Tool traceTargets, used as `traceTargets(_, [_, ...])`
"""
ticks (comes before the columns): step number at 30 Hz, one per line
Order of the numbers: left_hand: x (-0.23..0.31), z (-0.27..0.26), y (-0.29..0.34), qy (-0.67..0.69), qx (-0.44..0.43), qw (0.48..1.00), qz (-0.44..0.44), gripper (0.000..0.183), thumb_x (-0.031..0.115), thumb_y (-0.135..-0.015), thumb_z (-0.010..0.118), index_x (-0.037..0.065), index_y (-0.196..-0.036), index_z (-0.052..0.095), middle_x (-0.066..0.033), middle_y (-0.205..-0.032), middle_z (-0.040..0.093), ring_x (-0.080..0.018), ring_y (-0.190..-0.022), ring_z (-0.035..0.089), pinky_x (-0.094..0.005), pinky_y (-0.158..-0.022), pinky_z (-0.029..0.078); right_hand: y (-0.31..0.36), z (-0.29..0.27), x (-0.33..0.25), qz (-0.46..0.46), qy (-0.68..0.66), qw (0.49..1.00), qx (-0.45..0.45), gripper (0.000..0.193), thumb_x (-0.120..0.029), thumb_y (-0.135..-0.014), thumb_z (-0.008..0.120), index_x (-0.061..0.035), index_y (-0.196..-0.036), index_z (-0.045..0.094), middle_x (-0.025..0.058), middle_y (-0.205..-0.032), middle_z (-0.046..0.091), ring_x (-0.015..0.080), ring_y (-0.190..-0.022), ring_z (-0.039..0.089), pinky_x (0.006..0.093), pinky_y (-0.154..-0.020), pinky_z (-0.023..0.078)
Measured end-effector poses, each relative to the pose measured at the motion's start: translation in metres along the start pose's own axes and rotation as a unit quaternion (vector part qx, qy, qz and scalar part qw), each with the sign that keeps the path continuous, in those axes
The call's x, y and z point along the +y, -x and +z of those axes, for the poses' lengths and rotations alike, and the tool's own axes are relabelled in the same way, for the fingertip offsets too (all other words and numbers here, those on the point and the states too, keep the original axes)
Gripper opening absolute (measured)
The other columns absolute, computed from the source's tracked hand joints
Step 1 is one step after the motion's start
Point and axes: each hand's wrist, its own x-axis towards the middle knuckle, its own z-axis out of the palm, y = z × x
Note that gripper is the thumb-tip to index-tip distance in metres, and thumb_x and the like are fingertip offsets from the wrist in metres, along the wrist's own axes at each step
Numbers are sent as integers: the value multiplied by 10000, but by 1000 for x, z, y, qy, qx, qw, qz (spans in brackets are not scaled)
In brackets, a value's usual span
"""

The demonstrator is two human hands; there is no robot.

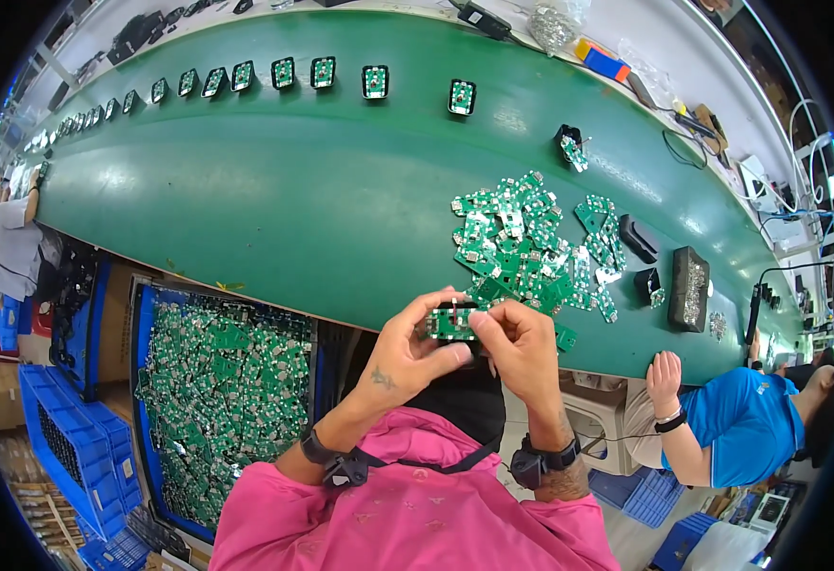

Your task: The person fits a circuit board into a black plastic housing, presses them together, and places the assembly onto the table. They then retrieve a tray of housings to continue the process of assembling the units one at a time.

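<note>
Near the front edge of the green work table (331, 209), my left hand (400, 354) and my right hand (526, 350) hold a small green circuit board (451, 324) between them. The left thumb and fingers pinch its left side and lower edge, while the right thumb presses at its right end. Something dark shows along the board's edges; whether it is a casing, I cannot tell. Just beyond my hands lies a loose pile of green circuit boards (517, 238). Right of the pile are a black casing part (638, 239) and a black casing (647, 285) with a board at it.
Black casings with boards, such as this one (375, 82), form a long row along the far side. A grey box of small metal parts (689, 290) stands right. A blue-edged bin (231, 400) of boards sits lower left. A person in blue (745, 419) works at right.
</note>
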Motion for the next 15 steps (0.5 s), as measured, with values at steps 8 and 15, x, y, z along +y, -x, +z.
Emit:
traceTargets(8, [0, 9, -5, 76, -24, 996, -36, 508, 64, -900, 618, 20, -1390, 493, -50, -1222, 586, -81, -994, 580, -233, -871, 474, 6, -2, 1, -1, 32, 999, 24, 220, -144, -909, 698, 14, -775, 623, 5, -589, 578, 42, -506, 519, 238, -440, 364])
traceTargets(15, [0, 15, -4, -101, 70, 992, -4, 439, -27, -895, 576, -28, -1330, 520, -82, -1176, 611, -132, -1031, 591, -268, -913, 486, 10, 11, 13, -194, 185, 952, 150, 222, -161, -829, 748, -8, -945, 637, 116, -793, 614, 255, -650, 620, 358, -561, 485])
